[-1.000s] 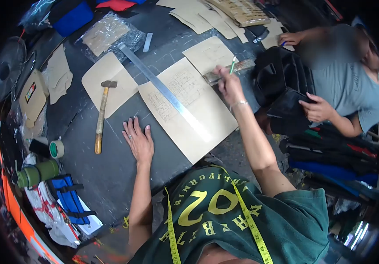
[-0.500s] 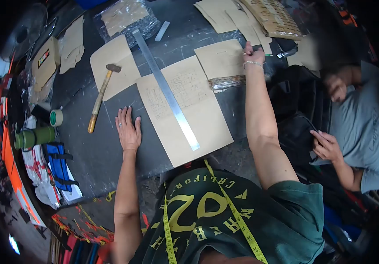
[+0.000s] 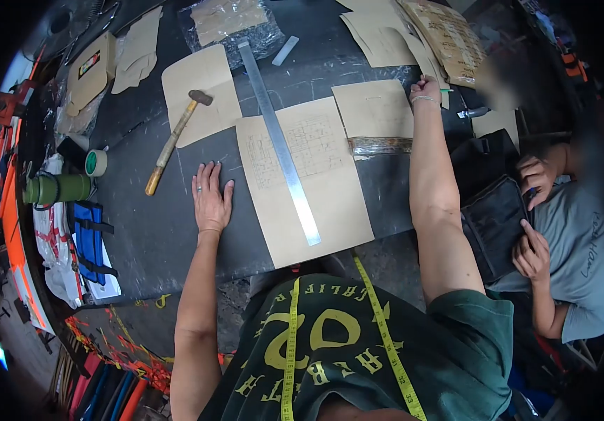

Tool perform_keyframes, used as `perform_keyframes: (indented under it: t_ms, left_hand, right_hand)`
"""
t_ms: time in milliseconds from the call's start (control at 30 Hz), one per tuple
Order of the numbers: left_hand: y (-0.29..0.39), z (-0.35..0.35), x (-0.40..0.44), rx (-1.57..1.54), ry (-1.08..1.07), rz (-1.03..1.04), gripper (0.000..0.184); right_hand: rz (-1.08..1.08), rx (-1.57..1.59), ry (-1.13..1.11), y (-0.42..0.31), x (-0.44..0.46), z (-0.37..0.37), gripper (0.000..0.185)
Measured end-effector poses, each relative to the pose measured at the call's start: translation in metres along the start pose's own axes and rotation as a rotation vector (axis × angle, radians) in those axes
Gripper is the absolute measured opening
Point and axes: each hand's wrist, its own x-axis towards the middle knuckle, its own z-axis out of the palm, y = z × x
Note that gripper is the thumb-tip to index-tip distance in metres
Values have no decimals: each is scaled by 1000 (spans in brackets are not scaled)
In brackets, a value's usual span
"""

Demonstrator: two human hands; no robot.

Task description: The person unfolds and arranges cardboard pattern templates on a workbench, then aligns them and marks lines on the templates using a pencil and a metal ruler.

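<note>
My left hand [image 3: 213,196] lies flat on the dark tabletop, fingers stretched out, a ring on one of them. Just right of it is a large brown paper sheet [image 3: 344,217] covered in pencil-like lines, with a long steel ruler [image 3: 281,144] lying slantwise across it. A hammer [image 3: 175,137] with a wooden handle rests at the upper left, its head on a smaller brown sheet [image 3: 217,77]. My right hand [image 3: 426,89] reaches far forward beside another brown sheet [image 3: 375,105]. Its fingers are curled, and a thin green pen-like thing [image 3: 446,90] pokes out; the rest is hidden.
A co-worker in a grey shirt [image 3: 561,245] sits at the right, both hands on a black bag [image 3: 491,224]. At the left edge are a tape roll [image 3: 96,163], a green cylinder [image 3: 56,189] and a blue strapped pouch [image 3: 91,242]. Plastic-wrapped packages [image 3: 228,24] lie at the back.
The view has shifted, so the table things appear farther right. My right hand has moved slightly forward with its fingers more curled. The co-worker's hand has come down to the black bag.
</note>
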Motion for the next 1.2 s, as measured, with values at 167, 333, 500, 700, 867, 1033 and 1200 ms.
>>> perform_keyframes:
  t_ms: [167, 333, 500, 700, 867, 1033, 1200]
  left_hand:
    - [-1, 1, -1, -1, 15, 11, 55]
    - [-8, 6, -2, -15, 6, 15, 58]
    - [-9, 5, -4, -57, 27, 31, 57]
    - [-15, 0, -13, -324, 137, 52, 54]
    - [10, -67, -68, -998, -140, -3, 49]
    - [46, -82, -98, -1200, -375, -109, 59]
    - [39, -74, -88, -1333, -243, -132, 45]
  right_hand:
    - [44, -58, -136, 17, -64, 9, 14]
    - [256, -159, -518, 72, -163, -26, 13]
    - [391, -192, -571, 116, -307, -87, 16]
    - [273, -392, -496, 158, -414, -182, 14]
    - [163, -545, -505, 164, -472, -228, 23]
    - [205, -717, -579, 177, -509, -242, 21]
    - [179, -1014, -837, 163, -507, -248, 22]
